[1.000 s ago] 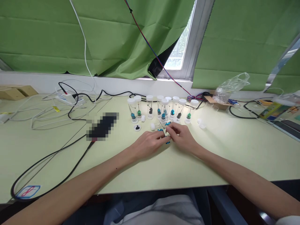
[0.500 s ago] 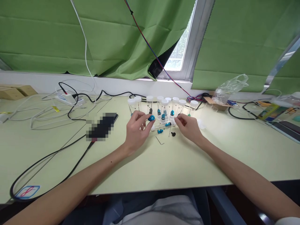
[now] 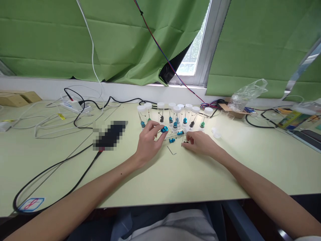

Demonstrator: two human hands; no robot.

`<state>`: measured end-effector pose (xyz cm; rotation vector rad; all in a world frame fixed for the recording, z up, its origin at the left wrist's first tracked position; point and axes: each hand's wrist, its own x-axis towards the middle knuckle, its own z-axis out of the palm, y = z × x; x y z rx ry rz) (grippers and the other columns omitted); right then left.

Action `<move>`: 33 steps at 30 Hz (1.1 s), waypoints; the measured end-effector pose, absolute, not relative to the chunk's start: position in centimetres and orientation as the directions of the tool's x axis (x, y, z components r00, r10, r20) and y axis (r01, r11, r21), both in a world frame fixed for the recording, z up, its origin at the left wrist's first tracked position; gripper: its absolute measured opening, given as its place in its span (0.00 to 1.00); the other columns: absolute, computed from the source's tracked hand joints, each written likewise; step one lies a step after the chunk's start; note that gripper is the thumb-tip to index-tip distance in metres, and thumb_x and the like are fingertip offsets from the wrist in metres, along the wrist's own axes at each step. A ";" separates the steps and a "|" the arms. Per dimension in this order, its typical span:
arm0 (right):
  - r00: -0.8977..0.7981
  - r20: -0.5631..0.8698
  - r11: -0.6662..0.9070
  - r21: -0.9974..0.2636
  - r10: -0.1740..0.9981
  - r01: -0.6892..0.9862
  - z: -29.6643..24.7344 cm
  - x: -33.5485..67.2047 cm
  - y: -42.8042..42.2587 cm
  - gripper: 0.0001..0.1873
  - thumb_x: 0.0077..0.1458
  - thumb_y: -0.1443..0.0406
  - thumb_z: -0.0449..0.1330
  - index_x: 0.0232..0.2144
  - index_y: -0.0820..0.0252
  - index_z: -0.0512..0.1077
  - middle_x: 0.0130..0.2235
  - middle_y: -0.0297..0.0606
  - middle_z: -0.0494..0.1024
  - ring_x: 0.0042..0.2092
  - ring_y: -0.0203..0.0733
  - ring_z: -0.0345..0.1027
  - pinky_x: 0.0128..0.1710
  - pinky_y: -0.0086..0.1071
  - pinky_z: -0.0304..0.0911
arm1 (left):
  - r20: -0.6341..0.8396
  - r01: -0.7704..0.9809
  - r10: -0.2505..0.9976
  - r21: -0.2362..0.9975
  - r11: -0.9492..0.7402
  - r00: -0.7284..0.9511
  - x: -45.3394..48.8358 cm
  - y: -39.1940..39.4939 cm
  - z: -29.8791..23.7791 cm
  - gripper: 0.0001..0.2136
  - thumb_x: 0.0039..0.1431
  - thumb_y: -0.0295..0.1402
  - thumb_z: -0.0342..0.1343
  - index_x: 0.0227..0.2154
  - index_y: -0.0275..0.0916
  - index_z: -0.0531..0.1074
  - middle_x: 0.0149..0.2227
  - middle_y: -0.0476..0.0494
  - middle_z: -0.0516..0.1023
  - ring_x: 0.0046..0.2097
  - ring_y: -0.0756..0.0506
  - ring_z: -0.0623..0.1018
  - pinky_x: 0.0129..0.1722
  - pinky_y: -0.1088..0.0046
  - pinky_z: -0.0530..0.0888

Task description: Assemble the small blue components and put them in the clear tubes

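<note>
Between the thumb and fingers of my left hand is a small blue metal part, round and shiny at its end. My right hand is low over the table, thumb and index finger apart around a small black piece, which they partly hide. A thin metal rod lies by the right fingertips. Another blue metal part and an L-shaped hex key rest between the hands. Behind them, a clear tube with a blue part inside lies on its side.
Several upright clear tubes with white caps hold blue, black and green parts behind my hands. A phone with a black cable is at left. Loose white caps lie at right, near a cardboard box with a plastic bag.
My right hand has come down and toward me, from the lying tube to the black piece, now partly covering it. My left hand still holds the blue part, slightly lower and further right.
</note>
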<state>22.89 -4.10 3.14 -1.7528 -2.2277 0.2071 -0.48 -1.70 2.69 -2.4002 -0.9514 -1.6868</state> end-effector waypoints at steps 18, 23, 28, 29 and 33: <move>-0.238 0.131 0.266 -0.286 0.963 0.920 3.1 22.7 -4.3 0.12 0.60 0.62 0.55 0.25 0.58 0.67 0.29 0.37 0.76 0.31 0.39 0.67 0.27 0.30 0.53 | 0.812 0.510 0.507 0.318 -0.799 0.289 -0.5 -1.7 2.3 0.04 0.61 0.28 0.59 0.39 0.37 0.75 0.38 0.44 0.72 0.33 0.51 0.71 0.30 0.74 0.70; -0.196 0.105 0.217 -0.265 0.975 0.940 3.4 22.6 -4.5 0.07 0.58 0.61 0.58 0.30 0.58 0.68 0.32 0.38 0.77 0.33 0.40 0.68 0.28 0.29 0.52 | 0.803 0.507 0.517 0.326 -0.798 0.298 -0.5 -1.7 2.2 0.04 0.61 0.28 0.59 0.39 0.38 0.75 0.38 0.44 0.73 0.33 0.50 0.71 0.30 0.74 0.70; -0.165 0.084 0.181 -0.252 0.983 0.951 3.4 22.7 -4.4 0.10 0.58 0.59 0.58 0.28 0.58 0.66 0.32 0.38 0.76 0.32 0.40 0.67 0.26 0.30 0.52 | 0.794 0.500 0.526 0.335 -0.798 0.307 -0.5 -1.7 2.1 0.04 0.61 0.28 0.58 0.39 0.38 0.75 0.38 0.44 0.72 0.34 0.50 0.72 0.30 0.73 0.70; -0.166 0.083 0.182 -0.252 0.983 0.950 3.4 22.7 -4.4 0.10 0.58 0.60 0.57 0.28 0.58 0.66 0.32 0.38 0.76 0.32 0.40 0.67 0.26 0.30 0.52 | 0.792 0.500 0.525 0.334 -0.799 0.311 -0.5 -1.7 2.0 0.04 0.61 0.28 0.58 0.39 0.38 0.75 0.38 0.44 0.72 0.34 0.50 0.72 0.30 0.73 0.70; -0.157 0.080 0.173 -0.256 0.984 0.951 3.2 22.8 -4.3 0.11 0.59 0.60 0.57 0.27 0.58 0.66 0.31 0.38 0.76 0.32 0.40 0.67 0.27 0.30 0.53 | 0.790 0.499 0.525 0.331 -0.801 0.318 -0.6 -1.7 2.0 0.04 0.61 0.28 0.58 0.39 0.39 0.74 0.38 0.44 0.72 0.34 0.50 0.72 0.29 0.74 0.70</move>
